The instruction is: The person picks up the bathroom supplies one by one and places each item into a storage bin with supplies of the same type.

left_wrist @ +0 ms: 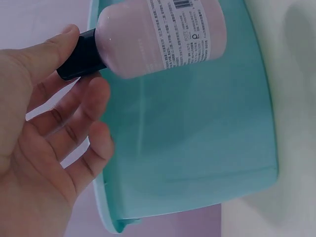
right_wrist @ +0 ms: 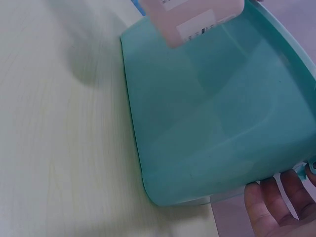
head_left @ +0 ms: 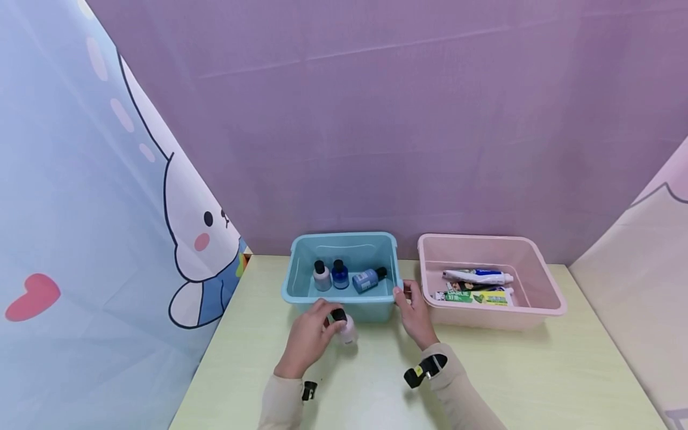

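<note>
My left hand (head_left: 309,337) pinches the black cap of a small pale pink bottle (head_left: 348,332), holding it in front of a teal plastic bin (head_left: 344,300). In the left wrist view, printed text and a barcode cover the label of the pink bottle (left_wrist: 163,37). My right hand (head_left: 416,313) grips the bin's rim at its front right corner; in the right wrist view its fingers (right_wrist: 289,197) lie along the end wall. Inside the bin, a pale bottle (head_left: 322,279) and a dark blue bottle (head_left: 340,276) stand upright, while a blue bottle (head_left: 366,280) lies on its side.
To the right stands a pink plastic bin (head_left: 491,319) with several toothpaste tubes (head_left: 478,277) inside. Both bins sit on a pale wood-look table (head_left: 365,394) against a purple cloth backdrop (head_left: 387,119). A printed cartoon curtain (head_left: 107,239) hangs at the left.
</note>
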A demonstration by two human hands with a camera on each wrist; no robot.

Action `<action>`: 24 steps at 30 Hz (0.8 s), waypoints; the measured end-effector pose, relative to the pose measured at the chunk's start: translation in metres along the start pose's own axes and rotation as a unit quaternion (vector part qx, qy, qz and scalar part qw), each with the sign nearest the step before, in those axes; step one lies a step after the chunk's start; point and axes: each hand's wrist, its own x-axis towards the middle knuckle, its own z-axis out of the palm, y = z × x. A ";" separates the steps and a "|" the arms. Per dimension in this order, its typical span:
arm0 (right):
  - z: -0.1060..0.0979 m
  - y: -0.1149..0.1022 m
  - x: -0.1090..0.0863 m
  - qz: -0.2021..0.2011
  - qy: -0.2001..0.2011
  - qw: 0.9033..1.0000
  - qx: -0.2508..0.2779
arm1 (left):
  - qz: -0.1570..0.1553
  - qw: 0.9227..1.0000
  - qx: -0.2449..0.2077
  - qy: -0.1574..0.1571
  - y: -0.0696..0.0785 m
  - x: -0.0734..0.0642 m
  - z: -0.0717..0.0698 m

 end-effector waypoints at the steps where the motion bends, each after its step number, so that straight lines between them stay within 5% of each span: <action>1: 0.000 0.000 0.000 0.000 -0.001 1.000 0.002 | 0.003 1.000 0.001 0.001 0.000 0.000 -0.002; 9: -0.001 -0.002 0.001 0.017 -0.010 1.000 0.004 | 0.012 1.000 0.018 0.000 0.003 0.004 -0.012; 17: -0.006 -0.039 -0.016 0.014 -0.022 1.000 -0.004 | 0.019 0.999 0.031 0.006 0.004 0.008 -0.018; 24: -0.006 -0.043 -0.018 0.022 -0.021 1.000 0.005 | 0.014 0.999 0.035 0.002 0.007 0.012 -0.027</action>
